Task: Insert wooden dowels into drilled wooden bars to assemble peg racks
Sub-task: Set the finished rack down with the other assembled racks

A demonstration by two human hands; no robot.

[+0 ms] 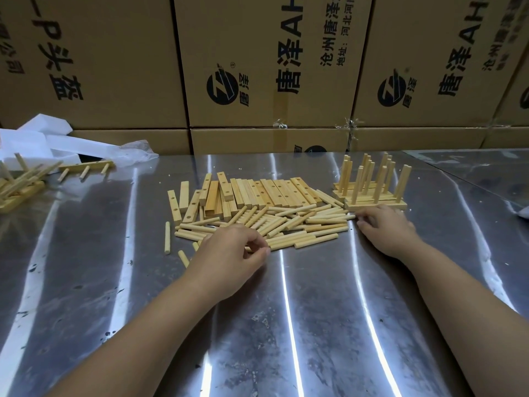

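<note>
A heap of loose wooden dowels (300,224) lies at the table's middle, with drilled wooden bars (272,193) piled just behind it. Assembled peg racks (372,190) stand to the right, pegs pointing up. My left hand (229,259) rests on the near left edge of the dowel heap, thumb and fingers pinched on a dowel. My right hand (383,227) lies flat on the table in front of the nearest rack, fingertips touching the dowels' right ends, holding nothing that I can see.
The metal table (286,325) is shiny and scratched. Cardboard boxes (272,67) form a wall behind it. At the far left lie more racks (86,169), a stack of them (17,184) and white foam with plastic (57,138). Stray dowels (167,237) lie left of the heap.
</note>
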